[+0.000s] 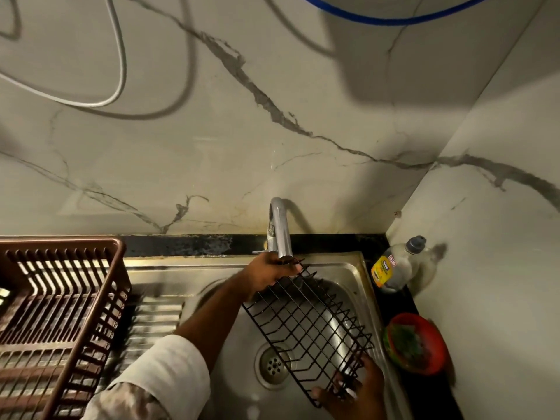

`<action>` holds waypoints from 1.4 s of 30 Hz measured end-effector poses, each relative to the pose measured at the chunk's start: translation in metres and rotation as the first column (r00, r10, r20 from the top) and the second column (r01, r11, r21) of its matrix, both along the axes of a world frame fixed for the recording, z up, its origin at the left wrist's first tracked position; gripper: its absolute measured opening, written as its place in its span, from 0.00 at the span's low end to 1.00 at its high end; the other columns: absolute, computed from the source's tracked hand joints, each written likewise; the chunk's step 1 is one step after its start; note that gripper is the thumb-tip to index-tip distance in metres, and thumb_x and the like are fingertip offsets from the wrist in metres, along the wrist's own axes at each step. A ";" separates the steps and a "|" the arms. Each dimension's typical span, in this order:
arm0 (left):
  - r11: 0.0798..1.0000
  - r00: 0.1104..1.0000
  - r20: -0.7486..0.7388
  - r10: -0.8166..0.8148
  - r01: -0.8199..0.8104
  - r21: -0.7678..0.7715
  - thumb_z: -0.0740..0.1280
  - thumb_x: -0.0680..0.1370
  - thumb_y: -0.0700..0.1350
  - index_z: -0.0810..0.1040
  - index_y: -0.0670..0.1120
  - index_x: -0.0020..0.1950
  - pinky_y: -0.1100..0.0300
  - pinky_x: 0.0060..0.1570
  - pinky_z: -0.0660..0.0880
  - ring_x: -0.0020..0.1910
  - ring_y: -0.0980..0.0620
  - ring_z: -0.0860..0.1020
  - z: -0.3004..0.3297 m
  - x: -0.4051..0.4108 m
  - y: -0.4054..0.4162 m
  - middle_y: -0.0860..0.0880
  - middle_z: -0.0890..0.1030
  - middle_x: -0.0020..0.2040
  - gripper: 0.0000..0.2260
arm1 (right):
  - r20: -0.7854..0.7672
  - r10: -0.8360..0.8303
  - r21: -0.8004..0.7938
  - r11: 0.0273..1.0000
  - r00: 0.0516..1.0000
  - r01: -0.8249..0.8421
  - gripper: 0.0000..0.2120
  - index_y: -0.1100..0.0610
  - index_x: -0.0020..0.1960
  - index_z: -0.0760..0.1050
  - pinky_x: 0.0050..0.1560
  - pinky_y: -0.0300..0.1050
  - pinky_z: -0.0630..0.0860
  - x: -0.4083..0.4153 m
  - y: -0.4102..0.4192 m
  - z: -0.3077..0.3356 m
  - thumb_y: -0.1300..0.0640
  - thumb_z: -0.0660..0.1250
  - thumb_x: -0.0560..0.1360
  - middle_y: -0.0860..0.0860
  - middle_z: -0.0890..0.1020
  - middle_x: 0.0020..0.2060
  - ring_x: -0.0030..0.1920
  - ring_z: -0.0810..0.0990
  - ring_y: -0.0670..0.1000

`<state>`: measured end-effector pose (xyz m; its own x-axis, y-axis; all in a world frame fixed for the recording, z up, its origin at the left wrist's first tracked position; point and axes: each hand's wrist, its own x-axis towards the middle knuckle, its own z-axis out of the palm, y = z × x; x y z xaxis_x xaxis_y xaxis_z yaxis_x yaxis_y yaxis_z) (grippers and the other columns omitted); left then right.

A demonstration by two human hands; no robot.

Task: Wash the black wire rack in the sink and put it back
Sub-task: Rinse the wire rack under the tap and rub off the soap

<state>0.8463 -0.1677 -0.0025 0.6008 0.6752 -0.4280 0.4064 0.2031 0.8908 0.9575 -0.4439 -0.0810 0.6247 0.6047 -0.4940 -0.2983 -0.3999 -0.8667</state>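
The black wire rack [309,325] hangs tilted over the steel sink [348,265], its far end just under the chrome faucet [280,228]. My left hand [269,274] grips the rack's far end beside the faucet spout. My right hand [354,389] holds the rack's near end at the bottom of the view. The sink's drain [274,365] shows to the left of the rack. No running water is visible.
A brown plastic dish basket [57,313] sits on the ribbed drainboard at the left. A dish soap bottle [397,265] leans in the right corner, with a red bowl holding a green scrubber [415,344] on the black counter. Marble walls stand behind and to the right.
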 end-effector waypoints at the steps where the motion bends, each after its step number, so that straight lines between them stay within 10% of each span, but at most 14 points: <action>1: 1.000 1.000 0.009 0.030 -0.030 -0.002 0.77 0.74 0.53 0.82 0.53 0.56 0.41 0.65 0.77 0.58 0.43 0.81 0.001 -0.001 0.000 0.46 0.85 0.55 0.13 | 0.099 0.066 0.036 0.997 0.993 -0.069 0.60 0.48 0.75 0.63 0.50 0.59 0.83 0.001 0.000 -0.002 0.69 0.87 0.49 0.51 0.70 0.70 0.61 0.77 0.56; 7: 0.949 0.937 0.155 0.313 -0.303 -0.083 0.71 0.80 0.45 0.83 0.50 0.61 0.58 0.47 0.81 0.55 0.47 0.85 -0.001 -0.048 -0.006 0.48 0.87 0.53 0.09 | 0.249 0.306 0.004 0.948 0.919 -0.317 0.52 0.40 0.75 0.59 0.56 0.52 0.80 0.030 0.048 0.018 0.68 0.82 0.62 0.53 0.69 0.73 0.69 0.72 0.57; 10: 0.901 0.888 0.156 0.433 -0.419 -0.117 0.71 0.80 0.46 0.80 0.54 0.64 0.56 0.49 0.81 0.54 0.50 0.84 -0.016 -0.082 -0.015 0.47 0.84 0.58 0.13 | 0.313 0.411 -0.038 0.906 0.856 -0.422 0.50 0.37 0.76 0.59 0.44 0.45 0.83 0.040 0.085 0.028 0.71 0.75 0.66 0.50 0.67 0.74 0.69 0.71 0.53; 15: 0.860 0.870 0.085 0.486 -0.458 -0.225 0.82 0.67 0.55 0.67 0.60 0.77 0.44 0.56 0.82 0.61 0.41 0.81 -0.043 -0.140 -0.034 0.47 0.75 0.70 0.42 | 0.357 0.532 -0.072 0.835 0.768 -0.546 0.45 0.42 0.75 0.64 0.35 0.38 0.80 0.044 0.141 0.046 0.78 0.65 0.68 0.52 0.72 0.67 0.62 0.76 0.51; 20: 0.875 0.904 0.013 0.428 -0.411 -0.256 0.84 0.57 0.62 0.72 0.56 0.73 0.48 0.49 0.82 0.58 0.41 0.83 -0.052 -0.170 -0.060 0.42 0.80 0.65 0.47 | 0.395 0.651 -0.103 0.732 0.648 -0.673 0.41 0.41 0.70 0.68 0.45 0.42 0.80 0.039 0.179 0.064 0.77 0.67 0.68 0.48 0.76 0.65 0.63 0.77 0.52; 27: 0.930 0.964 -0.093 0.248 -0.264 -0.255 0.79 0.56 0.73 0.69 0.54 0.77 0.46 0.69 0.74 0.67 0.49 0.78 -0.052 -0.158 -0.066 0.49 0.78 0.70 0.53 | 0.446 0.836 -0.195 0.438 0.319 -0.877 0.31 0.54 0.69 0.74 0.59 0.27 0.72 0.023 0.203 0.091 0.73 0.71 0.70 0.43 0.75 0.62 0.60 0.75 0.38; 30: 0.919 0.952 -0.096 0.289 -0.304 -0.250 0.81 0.54 0.71 0.61 0.59 0.80 0.47 0.59 0.78 0.63 0.47 0.80 -0.051 -0.128 -0.064 0.47 0.79 0.69 0.58 | 0.441 0.875 -0.238 0.330 0.202 -0.913 0.35 0.46 0.67 0.75 0.68 0.44 0.74 0.015 0.214 0.090 0.76 0.68 0.67 0.43 0.76 0.66 0.67 0.73 0.42; 33: 0.887 0.907 -0.028 0.421 -0.418 -0.198 0.81 0.54 0.70 0.66 0.59 0.77 0.49 0.53 0.79 0.59 0.46 0.82 -0.055 -0.114 -0.067 0.47 0.81 0.66 0.55 | 0.547 0.811 -0.236 0.385 0.205 -0.892 0.38 0.40 0.68 0.74 0.71 0.49 0.72 0.012 0.217 0.084 0.73 0.69 0.68 0.44 0.76 0.69 0.71 0.71 0.45; 38: 0.816 0.825 -0.046 0.564 -0.565 -0.125 0.79 0.60 0.70 0.63 0.57 0.78 0.42 0.61 0.79 0.59 0.48 0.82 -0.062 -0.095 -0.092 0.48 0.81 0.64 0.51 | 0.716 0.547 -0.229 0.771 0.434 -0.595 0.34 0.47 0.73 0.72 0.68 0.39 0.72 -0.008 0.190 0.066 0.75 0.62 0.73 0.47 0.71 0.73 0.74 0.69 0.47; 42: 0.778 0.779 -0.090 0.621 -0.626 -0.051 0.77 0.58 0.70 0.64 0.54 0.79 0.45 0.63 0.79 0.58 0.50 0.82 -0.066 -0.085 -0.111 0.49 0.82 0.61 0.53 | 0.844 0.438 -0.254 0.835 0.311 -0.488 0.27 0.48 0.72 0.72 0.58 0.33 0.75 -0.007 0.163 0.064 0.69 0.65 0.77 0.46 0.75 0.70 0.63 0.80 0.47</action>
<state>0.7616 -0.2783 -0.0682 0.0286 0.8571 -0.5143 0.2239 0.4959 0.8390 0.9501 -0.2810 -0.0167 0.3021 0.9430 0.1396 0.8093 -0.1764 -0.5603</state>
